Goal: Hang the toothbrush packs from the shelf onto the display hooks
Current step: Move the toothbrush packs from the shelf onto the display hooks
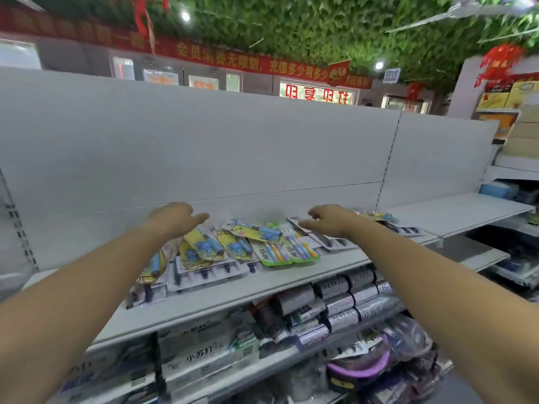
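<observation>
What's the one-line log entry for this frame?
phase: reach | left hand: open, empty, above toothbrush packs | right hand: open, empty | toothbrush packs: lying on shelf | hooks: none in view

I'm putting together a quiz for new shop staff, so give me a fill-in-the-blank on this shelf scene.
1. The toothbrush packs lie flat on the white ____.
2. The left hand and right hand hold ____.
3. The two packs of pink and purple brushes have ____ edges.

Missing words: shelf; nothing; green.
</observation>
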`<action>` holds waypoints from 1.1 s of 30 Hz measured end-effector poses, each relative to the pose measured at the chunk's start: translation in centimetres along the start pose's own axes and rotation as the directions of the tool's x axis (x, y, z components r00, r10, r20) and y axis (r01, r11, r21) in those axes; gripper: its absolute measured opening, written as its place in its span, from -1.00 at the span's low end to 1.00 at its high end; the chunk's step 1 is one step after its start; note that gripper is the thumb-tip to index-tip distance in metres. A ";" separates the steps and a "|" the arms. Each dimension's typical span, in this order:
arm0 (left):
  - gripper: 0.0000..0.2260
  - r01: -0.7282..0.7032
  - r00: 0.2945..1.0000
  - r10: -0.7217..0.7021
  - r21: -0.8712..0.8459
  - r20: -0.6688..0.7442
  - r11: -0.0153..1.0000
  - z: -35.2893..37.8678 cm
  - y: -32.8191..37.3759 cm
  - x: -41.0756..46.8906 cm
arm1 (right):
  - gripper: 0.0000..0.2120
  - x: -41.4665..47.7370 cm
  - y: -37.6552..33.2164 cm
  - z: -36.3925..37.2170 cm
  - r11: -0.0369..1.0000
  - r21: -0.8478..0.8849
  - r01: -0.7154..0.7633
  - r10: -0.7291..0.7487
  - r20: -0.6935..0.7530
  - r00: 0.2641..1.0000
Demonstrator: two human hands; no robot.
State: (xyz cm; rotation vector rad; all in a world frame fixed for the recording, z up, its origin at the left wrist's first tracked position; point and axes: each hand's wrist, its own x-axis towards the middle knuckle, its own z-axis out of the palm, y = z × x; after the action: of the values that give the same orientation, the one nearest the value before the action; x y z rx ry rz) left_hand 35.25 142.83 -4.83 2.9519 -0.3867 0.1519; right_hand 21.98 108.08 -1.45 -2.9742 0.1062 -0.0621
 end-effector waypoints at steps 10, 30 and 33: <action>-0.43 0.320 0.945 -0.319 0.004 -0.075 0.947 -1.4 -7.7 -4.8 | -0.41 10.2 -5.4 2.6 0.954 -0.006 0.300 -0.298 0.072 0.952; -0.53 0.582 0.813 -0.577 -0.062 0.080 0.811 0.5 -11.3 -10.0 | -0.49 12.1 -17.9 7.0 0.948 0.176 0.266 -0.298 0.194 0.935; -0.60 0.580 0.811 -0.570 -0.056 0.127 0.813 1.9 -10.7 -9.0 | -0.50 11.4 -18.8 7.8 0.959 0.145 0.243 -0.273 0.253 0.928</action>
State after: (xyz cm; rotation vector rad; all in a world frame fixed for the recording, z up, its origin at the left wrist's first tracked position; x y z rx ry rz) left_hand 29.55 154.97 -9.31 2.8361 0.4914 -0.0972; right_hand 35.02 127.03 -5.63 -2.8319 -0.3142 0.2971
